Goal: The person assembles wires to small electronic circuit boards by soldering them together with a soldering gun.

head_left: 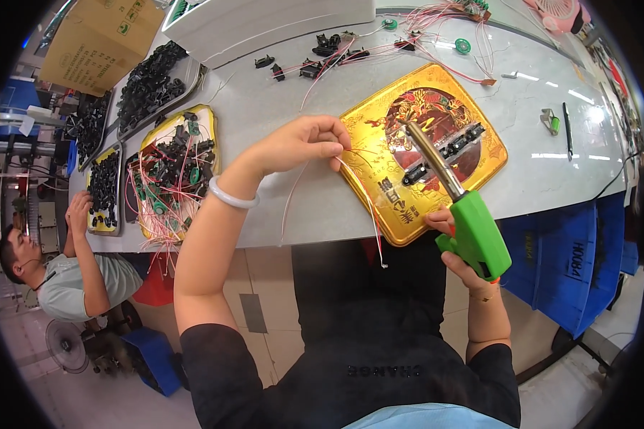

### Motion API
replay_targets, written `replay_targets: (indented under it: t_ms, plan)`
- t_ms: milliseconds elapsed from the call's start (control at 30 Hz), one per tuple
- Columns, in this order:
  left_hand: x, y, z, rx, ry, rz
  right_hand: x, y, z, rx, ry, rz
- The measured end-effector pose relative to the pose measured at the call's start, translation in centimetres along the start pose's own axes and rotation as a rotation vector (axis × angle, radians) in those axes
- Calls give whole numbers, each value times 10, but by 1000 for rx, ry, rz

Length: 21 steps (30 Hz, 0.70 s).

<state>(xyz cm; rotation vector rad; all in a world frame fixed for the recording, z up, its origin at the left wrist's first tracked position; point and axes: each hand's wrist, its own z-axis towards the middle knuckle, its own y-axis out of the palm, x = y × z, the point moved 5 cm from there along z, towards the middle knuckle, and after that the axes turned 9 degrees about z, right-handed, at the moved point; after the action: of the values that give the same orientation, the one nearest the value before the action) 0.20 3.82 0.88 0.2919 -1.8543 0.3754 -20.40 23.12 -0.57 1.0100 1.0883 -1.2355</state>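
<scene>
My left hand (304, 145) pinches thin red and white wires (369, 200) at the left edge of a golden tin lid (495, 151). The wires hang from its fingertips over the lid's near edge. In my right hand (465, 270) is a green soldering gun (481, 232), its metal barrel pointing up and left over the lid. The tip is near a printed dark red circle in the lid's middle. Small black parts (415, 174) sit in a row on a clear strip across that circle. Whether the tip touches anything, I cannot tell.
Left on the grey table, a yellow-rimmed tray (213, 154) holds wired black parts; more trays of black parts (150, 86) and a cardboard box (100, 46) stand beyond. Loose wired parts (327, 48) lie behind the lid. A pen (567, 131) lies right. A co-worker (79, 279) sits left.
</scene>
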Motion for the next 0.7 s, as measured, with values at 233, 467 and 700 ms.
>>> replay_targets:
  t_ms: [233, 467, 700]
  plan:
    - [19, -26, -33, 293, 55, 50, 6, -4, 0, 11, 37, 289]
    - [96, -75, -76, 671, 111, 539, 11, -6, -1, 129, 61, 384]
    - [56, -87, -43, 746, 111, 557, 11, -4, -6, 116, 77, 384]
